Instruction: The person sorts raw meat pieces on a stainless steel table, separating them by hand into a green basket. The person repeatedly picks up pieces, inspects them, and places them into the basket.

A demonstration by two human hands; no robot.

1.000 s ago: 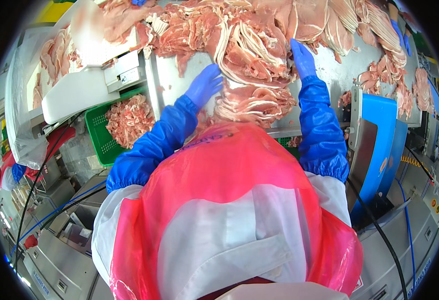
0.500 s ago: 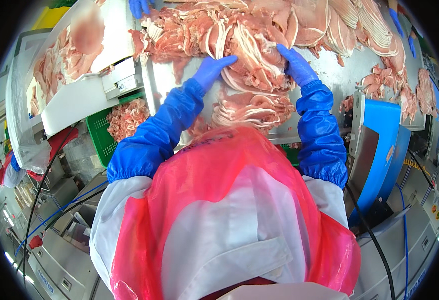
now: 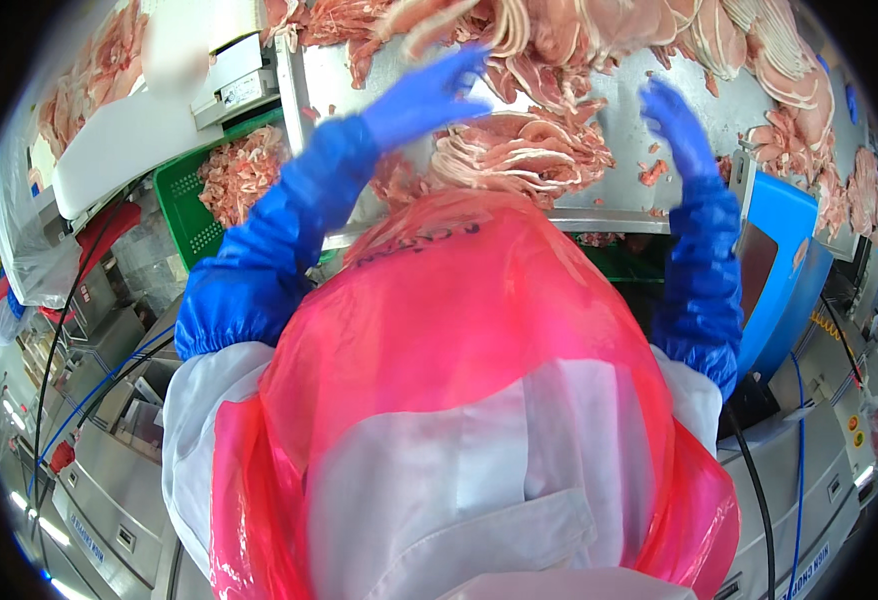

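Green crate [image 3: 173, 205]: walls are containing scraps [image 3: 244, 170], ten o'clock.
Left hand [image 3: 416, 100]: holding nothing, fingers spreading apart, twelve o'clock.
Sliced meat [image 3: 519, 158]: worktop [image 3: 627, 108] is supporting it, one o'clock.
Right hand [image 3: 679, 122]: holding nothing, fingers parting, two o'clock.

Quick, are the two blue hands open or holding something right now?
Left hand: open, fingers spread, nothing seen in it, near the meat.
Right hand: open, nothing seen in it.

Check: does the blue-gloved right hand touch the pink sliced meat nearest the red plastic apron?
Apart: the head view shows silver metal tabletop between right hand and sliced meat.
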